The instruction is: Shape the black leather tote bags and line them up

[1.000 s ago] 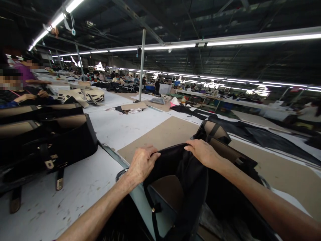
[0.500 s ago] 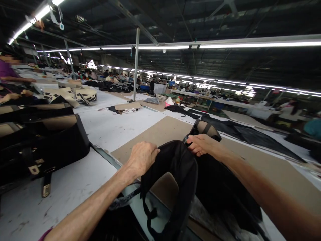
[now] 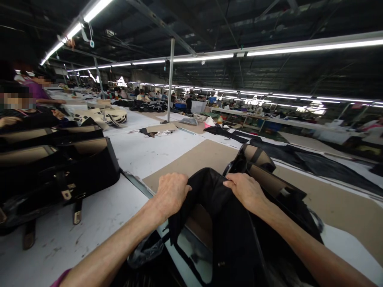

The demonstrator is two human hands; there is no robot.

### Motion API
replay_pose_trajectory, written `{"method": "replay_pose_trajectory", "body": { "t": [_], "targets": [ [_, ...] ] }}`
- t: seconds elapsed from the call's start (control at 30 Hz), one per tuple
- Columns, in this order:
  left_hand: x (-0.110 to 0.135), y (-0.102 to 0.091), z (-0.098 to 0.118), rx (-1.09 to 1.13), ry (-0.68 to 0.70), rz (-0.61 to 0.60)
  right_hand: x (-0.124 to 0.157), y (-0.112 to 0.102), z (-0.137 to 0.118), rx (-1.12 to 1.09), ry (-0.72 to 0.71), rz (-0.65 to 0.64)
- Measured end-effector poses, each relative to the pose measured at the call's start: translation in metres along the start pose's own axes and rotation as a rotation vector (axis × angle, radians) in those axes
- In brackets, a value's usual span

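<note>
A black fabric bag piece [image 3: 230, 227] hangs between my hands at the table edge, its upper rim arched and an opening below it. My left hand [image 3: 173, 193] is closed on the rim's left side, thumb pressed against the fingers. On the right side of the same rim, my right hand [image 3: 247, 191] pinches the black edge. Just beyond my right hand lies a black bag with a tan lining [image 3: 269, 179], partly covered by my forearm. The lower part of the held piece runs out of view.
Several black bags with gold clasps [image 3: 89, 167] stand at the left on the white table [image 3: 125, 215]. Brown board [image 3: 194, 159] covers the table ahead. Black sheets [image 3: 314, 159] lie at the right. A metal post [image 3: 170, 79] rises from the table. A co-worker [image 3: 38, 89] sits far left.
My right hand has moved from beside the bag behind onto the rim of the black piece, which is now spread wider. The view has turned slightly left.
</note>
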State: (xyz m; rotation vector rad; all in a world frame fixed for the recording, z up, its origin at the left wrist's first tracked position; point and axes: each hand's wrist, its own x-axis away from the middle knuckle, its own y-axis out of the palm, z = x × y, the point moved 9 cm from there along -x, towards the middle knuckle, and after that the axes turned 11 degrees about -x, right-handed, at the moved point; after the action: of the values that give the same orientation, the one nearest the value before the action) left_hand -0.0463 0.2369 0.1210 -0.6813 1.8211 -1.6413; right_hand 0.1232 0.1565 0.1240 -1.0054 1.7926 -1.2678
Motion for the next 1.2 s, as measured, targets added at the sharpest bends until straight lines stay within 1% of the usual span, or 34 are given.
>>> {"method": "replay_pose_trajectory", "body": {
  "t": [0.1, 0.2, 0.27, 0.33, 0.4, 0.57, 0.63, 0.8, 0.93, 1.03, 1.07, 1.1, 1.13, 1.17, 1.2],
  "targets": [
    [-0.019, 0.001, 0.009, 0.01, 0.072, -0.018, 0.001, 0.0, 0.001, 0.001, -0.014, 0.013],
    [-0.036, 0.001, 0.017, 0.026, 0.133, 0.005, 0.001, 0.0, 0.002, -0.027, -0.049, 0.018],
    [-0.043, 0.001, 0.021, 0.042, 0.185, 0.021, 0.0, -0.001, 0.003, -0.055, -0.075, 0.02],
    [-0.043, 0.0, 0.025, 0.06, 0.244, 0.038, -0.001, -0.003, 0.004, -0.094, -0.098, 0.009],
    [-0.04, -0.001, 0.028, 0.068, 0.273, 0.056, -0.001, -0.004, 0.006, -0.153, -0.107, -0.03],
    [-0.033, 0.003, 0.033, 0.058, 0.238, 0.097, 0.004, 0.003, 0.015, -0.349, -0.125, -0.192],
    [-0.032, 0.005, 0.036, 0.056, 0.23, 0.107, 0.009, 0.006, 0.019, -0.392, -0.139, -0.23],
    [-0.031, 0.005, 0.044, 0.07, 0.236, 0.119, 0.013, 0.009, 0.03, -0.356, -0.129, -0.225],
    [-0.029, 0.003, 0.05, 0.106, 0.267, 0.106, 0.011, 0.006, 0.03, -0.283, -0.133, -0.221],
    [-0.03, 0.002, 0.052, 0.162, 0.267, 0.091, 0.01, 0.001, 0.027, -0.167, -0.089, -0.164],
    [-0.03, 0.002, 0.052, 0.183, 0.265, 0.087, 0.012, -0.002, 0.024, -0.134, -0.073, -0.114],
    [-0.029, 0.001, 0.052, 0.207, 0.267, 0.078, 0.015, -0.007, 0.016, -0.092, -0.087, -0.043],
    [-0.029, 0.002, 0.051, 0.242, 0.266, 0.062, 0.021, -0.013, 0.001, -0.038, -0.142, 0.041],
    [-0.029, 0.003, 0.049, 0.285, 0.259, 0.027, 0.03, -0.018, -0.018, 0.032, -0.24, 0.123],
    [-0.028, 0.006, 0.048, 0.344, 0.253, -0.028, 0.043, -0.021, -0.044, 0.113, -0.386, 0.191]
  ]
}}
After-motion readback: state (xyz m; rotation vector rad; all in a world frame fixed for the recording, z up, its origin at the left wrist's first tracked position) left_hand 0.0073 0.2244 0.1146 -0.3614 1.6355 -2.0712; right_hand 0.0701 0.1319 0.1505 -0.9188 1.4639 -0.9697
